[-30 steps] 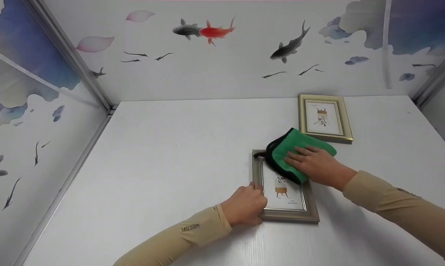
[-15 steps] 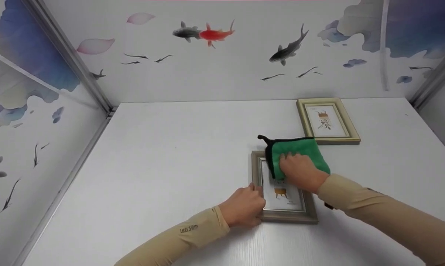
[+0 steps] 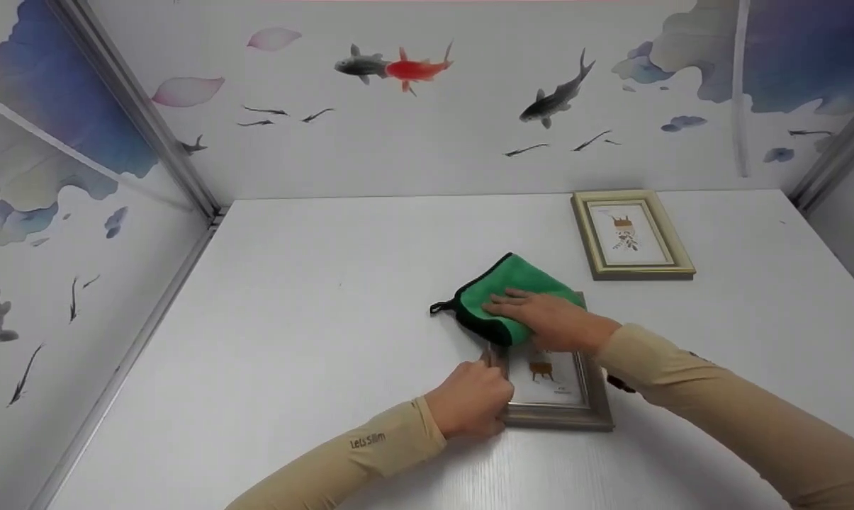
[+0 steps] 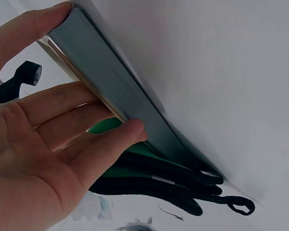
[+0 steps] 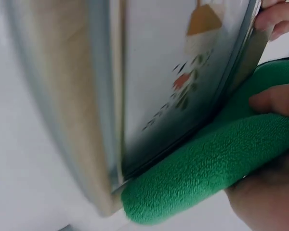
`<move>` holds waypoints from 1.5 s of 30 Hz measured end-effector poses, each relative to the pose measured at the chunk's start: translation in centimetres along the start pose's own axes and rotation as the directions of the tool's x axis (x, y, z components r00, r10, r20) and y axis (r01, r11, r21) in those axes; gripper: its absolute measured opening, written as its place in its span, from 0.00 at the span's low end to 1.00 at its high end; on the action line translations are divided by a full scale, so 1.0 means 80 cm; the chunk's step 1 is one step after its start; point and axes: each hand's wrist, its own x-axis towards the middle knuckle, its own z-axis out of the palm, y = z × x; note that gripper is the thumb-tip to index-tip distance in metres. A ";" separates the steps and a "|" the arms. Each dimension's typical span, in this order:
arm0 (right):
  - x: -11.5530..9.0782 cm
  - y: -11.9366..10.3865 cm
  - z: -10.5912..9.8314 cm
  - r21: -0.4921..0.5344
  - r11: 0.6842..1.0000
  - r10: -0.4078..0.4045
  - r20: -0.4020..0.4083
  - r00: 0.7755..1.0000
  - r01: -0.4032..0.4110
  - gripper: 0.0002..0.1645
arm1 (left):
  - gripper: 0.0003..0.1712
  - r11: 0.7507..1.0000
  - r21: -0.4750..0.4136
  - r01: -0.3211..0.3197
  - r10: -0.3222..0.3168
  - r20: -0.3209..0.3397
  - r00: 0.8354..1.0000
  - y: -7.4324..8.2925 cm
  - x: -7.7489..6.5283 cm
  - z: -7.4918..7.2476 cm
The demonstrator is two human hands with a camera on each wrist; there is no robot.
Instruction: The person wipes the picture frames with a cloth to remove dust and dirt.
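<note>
My left hand [image 3: 470, 399] grips the left side of a grey-brown picture frame [image 3: 600, 397] lying on the white tabletop. In the left wrist view, the thumb and fingers lie along the edge of the frame [image 4: 111, 77]. My right hand [image 3: 558, 322] holds a green cloth [image 3: 519, 280] with black edging over the top of this frame, its fingers stretched across the cloth in the head view. The right wrist view shows the cloth [image 5: 178, 183] bunched between thumb and hand against the frame's top end. The cloth hides the upper part of the frame and of its chair picture.
A gold picture frame [image 3: 632, 237] lies behind to the right, near the back wall [image 3: 427, 156]. The white tabletop [image 3: 327, 319] extends to both sides. A side wall [image 3: 65, 283] with painted plants and fish stands at the left.
The right hand has moved left with the cloth, which now overhangs the frame's upper left corner. Its fingers, bent half a second ago, are stretched out. The left hand stays on the frame.
</note>
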 end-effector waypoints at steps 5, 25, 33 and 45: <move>-0.013 0.015 -0.007 -0.031 0.999 -0.009 -0.005 1.000 0.009 0.43 | 0.12 0.999 -0.017 0.028 -0.028 0.005 1.000 0.001 0.001 -0.001; -0.033 0.074 -0.025 0.299 0.914 0.342 -0.200 0.918 -0.275 0.20 | 0.09 0.992 -0.037 0.123 -0.122 0.041 0.992 -0.014 -0.002 0.000; -0.043 0.055 -0.009 0.313 0.897 0.394 -0.249 0.885 -0.311 0.23 | 0.11 0.988 -0.058 0.143 -0.141 0.044 0.989 -0.018 -0.004 0.002; -0.093 0.012 0.004 0.343 0.885 0.408 -0.250 0.878 -0.314 0.23 | 0.16 0.976 -0.143 0.168 -0.163 0.042 0.986 -0.020 -0.005 0.002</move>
